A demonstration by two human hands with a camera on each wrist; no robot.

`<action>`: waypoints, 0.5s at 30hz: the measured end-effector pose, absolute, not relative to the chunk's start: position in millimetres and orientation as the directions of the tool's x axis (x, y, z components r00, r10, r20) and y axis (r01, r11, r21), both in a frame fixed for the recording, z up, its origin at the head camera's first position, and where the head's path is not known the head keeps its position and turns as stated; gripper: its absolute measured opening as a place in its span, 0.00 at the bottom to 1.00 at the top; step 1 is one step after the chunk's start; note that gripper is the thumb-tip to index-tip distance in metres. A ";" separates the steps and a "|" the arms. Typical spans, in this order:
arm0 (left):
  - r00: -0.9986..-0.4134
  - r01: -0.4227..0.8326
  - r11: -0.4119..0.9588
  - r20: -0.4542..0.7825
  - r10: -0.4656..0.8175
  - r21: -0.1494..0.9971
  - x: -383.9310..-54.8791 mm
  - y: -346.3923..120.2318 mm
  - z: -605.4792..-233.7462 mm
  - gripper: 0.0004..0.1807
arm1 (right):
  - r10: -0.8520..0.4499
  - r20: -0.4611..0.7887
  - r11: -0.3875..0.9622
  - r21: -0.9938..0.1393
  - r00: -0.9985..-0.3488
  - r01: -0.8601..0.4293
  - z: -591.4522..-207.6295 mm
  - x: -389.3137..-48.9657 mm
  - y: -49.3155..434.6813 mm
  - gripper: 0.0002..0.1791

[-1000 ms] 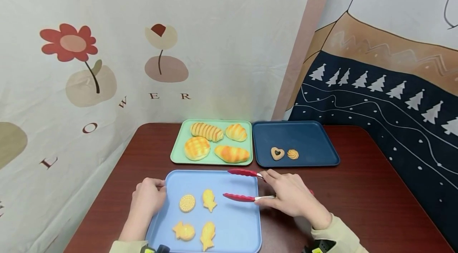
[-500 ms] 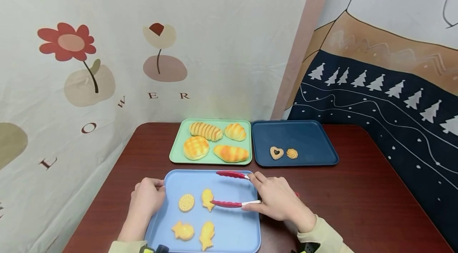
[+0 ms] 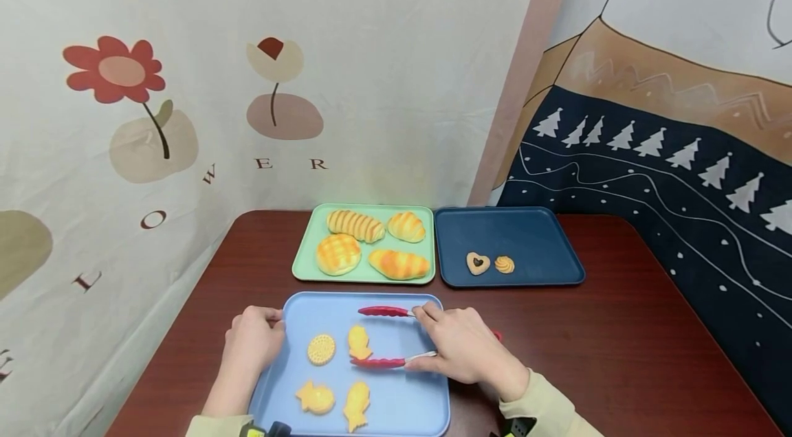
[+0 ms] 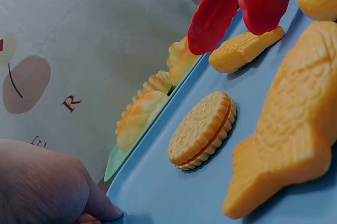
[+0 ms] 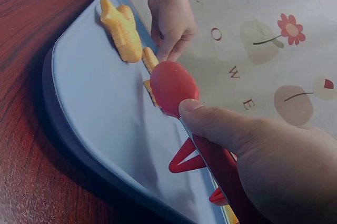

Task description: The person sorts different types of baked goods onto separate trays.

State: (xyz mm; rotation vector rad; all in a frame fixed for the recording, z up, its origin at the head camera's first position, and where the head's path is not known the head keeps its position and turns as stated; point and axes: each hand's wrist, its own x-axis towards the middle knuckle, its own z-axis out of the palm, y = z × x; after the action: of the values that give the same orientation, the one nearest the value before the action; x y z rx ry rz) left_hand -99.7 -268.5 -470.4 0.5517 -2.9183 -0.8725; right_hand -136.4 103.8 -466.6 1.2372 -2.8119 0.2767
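My left hand (image 3: 254, 339) pinches the left rim of the light blue tray (image 3: 414, 402); in the left wrist view its thumb (image 4: 108, 208) lies on the rim. Metal tongs with red tips (image 3: 379, 363) are in my right hand (image 3: 467, 348), their arms spread apart over the tray. In the head view, the near tip overlaps the tail of the upper fish-shaped cookie (image 3: 357, 341); the far tip is beyond it. A round sandwich cookie (image 3: 321, 350) lies to its left. Two more fish-shaped cookies (image 3: 317, 398) (image 3: 357, 404) lie nearer to me.
Behind the blue tray, a green tray (image 3: 365, 275) holds several bread pieces (image 3: 338, 254). Beside it, a dark blue tray (image 3: 532, 238) bears a heart-shaped cookie (image 3: 478, 263) and a swirl cookie (image 3: 504, 264). All stand on a dark brown table (image 3: 619, 327) before a printed cloth.
My right hand has moved left and slightly toward me, bringing the spread tongs over the upper fish-shaped cookie. My left hand stays at the tray's rim.
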 end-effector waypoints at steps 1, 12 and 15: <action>-0.936 -0.322 0.778 -0.056 -0.348 0.539 -99.9 -268.7 -470.3 0.16 | -0.728 0.127 0.659 -0.141 -0.674 -0.739 -467.1 -136.6 103.2 0.53; -0.935 -0.327 0.771 -0.067 -0.349 0.547 -99.6 -268.9 -469.5 0.16 | -0.752 0.143 0.624 -0.162 -0.644 -0.765 -467.0 -138.9 98.9 0.49; -0.934 -0.328 0.771 -0.068 -0.350 0.546 -99.4 -268.8 -469.3 0.16 | -0.756 0.132 0.622 -0.163 -0.642 -0.766 -467.7 -139.2 98.2 0.48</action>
State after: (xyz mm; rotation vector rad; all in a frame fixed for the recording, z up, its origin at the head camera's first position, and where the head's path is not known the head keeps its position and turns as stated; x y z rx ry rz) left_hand -99.4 -268.8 -469.3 0.5597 -2.9205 -0.8893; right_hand -139.2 98.2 -467.7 1.3064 -2.7829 0.3164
